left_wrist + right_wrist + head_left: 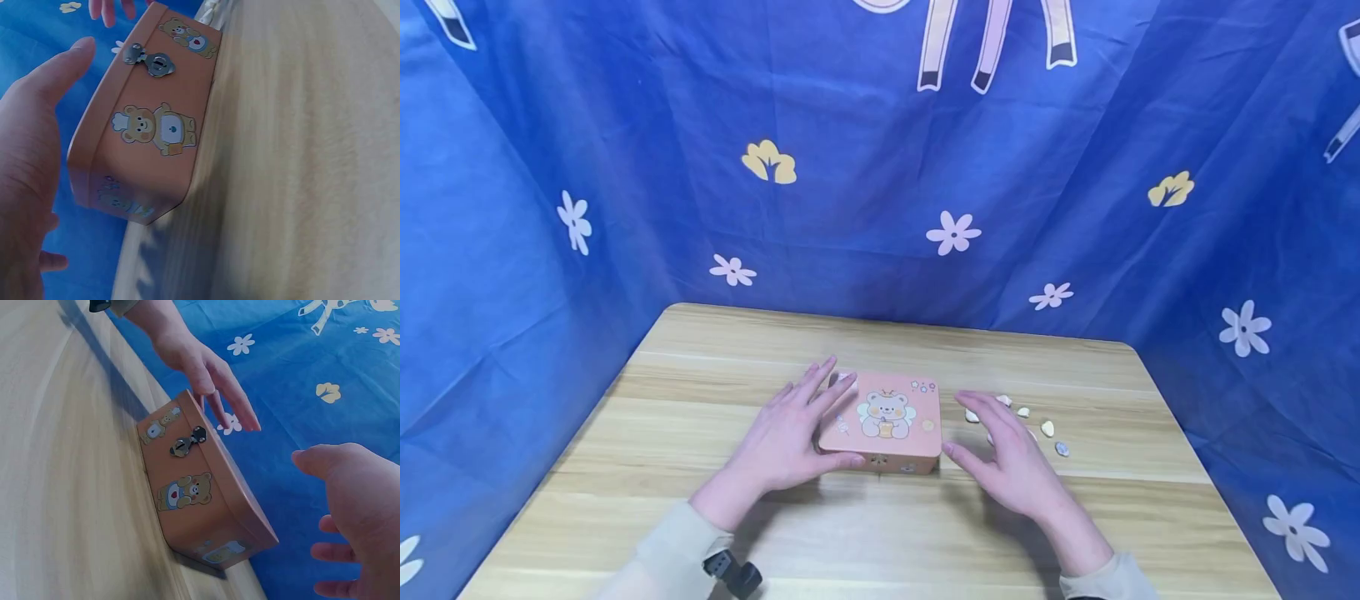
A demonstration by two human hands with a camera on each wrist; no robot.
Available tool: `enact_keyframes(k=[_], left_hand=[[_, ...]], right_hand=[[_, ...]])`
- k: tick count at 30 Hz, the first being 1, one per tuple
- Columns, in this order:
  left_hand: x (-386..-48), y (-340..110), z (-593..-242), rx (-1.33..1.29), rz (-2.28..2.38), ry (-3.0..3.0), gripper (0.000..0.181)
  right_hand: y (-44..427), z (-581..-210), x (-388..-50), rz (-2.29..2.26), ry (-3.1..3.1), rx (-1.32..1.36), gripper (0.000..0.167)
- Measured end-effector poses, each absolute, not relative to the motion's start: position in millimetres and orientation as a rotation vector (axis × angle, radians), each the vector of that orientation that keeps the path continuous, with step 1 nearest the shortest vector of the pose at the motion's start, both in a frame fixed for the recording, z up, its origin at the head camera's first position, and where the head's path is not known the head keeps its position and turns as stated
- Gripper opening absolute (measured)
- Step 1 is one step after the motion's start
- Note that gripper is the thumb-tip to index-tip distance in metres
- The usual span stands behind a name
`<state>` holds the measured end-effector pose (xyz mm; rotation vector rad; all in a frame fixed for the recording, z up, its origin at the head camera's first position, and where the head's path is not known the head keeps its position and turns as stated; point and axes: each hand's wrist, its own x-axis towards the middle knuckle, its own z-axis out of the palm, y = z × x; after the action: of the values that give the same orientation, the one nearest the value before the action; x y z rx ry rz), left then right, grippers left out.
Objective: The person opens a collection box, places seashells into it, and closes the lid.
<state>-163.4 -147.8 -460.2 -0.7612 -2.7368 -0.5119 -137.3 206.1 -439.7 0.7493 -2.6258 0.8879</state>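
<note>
A pink tin box [887, 421] with a cartoon bear on its lid lies on the table, lid down. Its front carries a metal clasp [150, 60] and bear stickers, seen in both wrist views. My left hand [790, 429] hovers at the box's left side, fingers spread over the lid's edge; whether they touch it I cannot tell. To the right of the box is my right hand [1003, 450], its fingers loosely bent and holding nothing. In the right wrist view a gap shows between that hand [362, 512] and the box.
Several small stones or shells, among them a yellowish one [1048, 428] and a grey one [1062, 448], lie to the right beside and partly behind my right hand. Blue patterned cloth [865, 200] hangs around the back and sides of the wooden table [700, 350].
</note>
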Motion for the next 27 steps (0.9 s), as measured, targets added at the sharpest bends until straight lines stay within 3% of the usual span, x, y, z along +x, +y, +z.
enact_keyframes(k=[27], left_hand=[[-158.1,-135.7,-486.8,-0.708,-0.756,-2.690,0.092]], right_hand=[[192.1,-457.4,-114.2,1.066,-2.492,0.916,0.029]])
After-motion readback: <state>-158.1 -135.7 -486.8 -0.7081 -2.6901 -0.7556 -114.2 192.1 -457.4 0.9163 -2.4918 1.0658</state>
